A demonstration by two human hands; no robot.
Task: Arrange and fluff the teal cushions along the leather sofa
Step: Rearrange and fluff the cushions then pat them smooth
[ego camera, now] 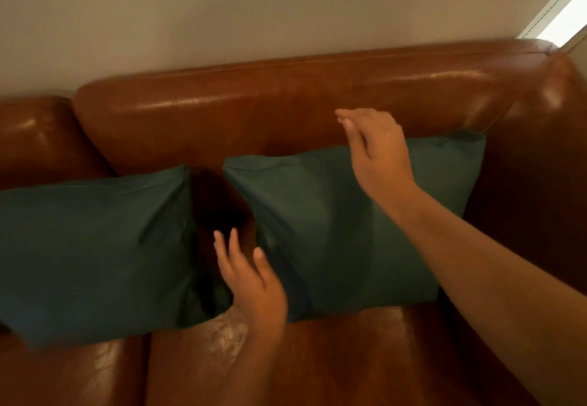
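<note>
Hovering nearest the camera, the left hand (254,288) is open with its fingers spread and holds nothing; it sits over the front edge of the sofa seat (317,358), in the gap between the two cushions. Its fingertips point toward the backrest, and the near left edge of the right teal cushion (317,231) lies just beside them, to the hand's right. Whether the palm brushes that edge cannot be told.

On the other side of the gap, the left teal cushion (95,246) leans against the backrest, its long axis running along the sofa, its bottom edge near the seat's front.

Farther back, the right hand (378,158) is raised over the top edge of the right cushion, fingers loosely together and bent, empty, and apparently clear of the fabric. That cushion also lies lengthwise along the sofa, its far corner tucked toward the right armrest (540,183).

Both hands flank the right cushion, so it looks like the one about to be patted or plumped; the right hand is nearer its top edge, the left its side.
</note>
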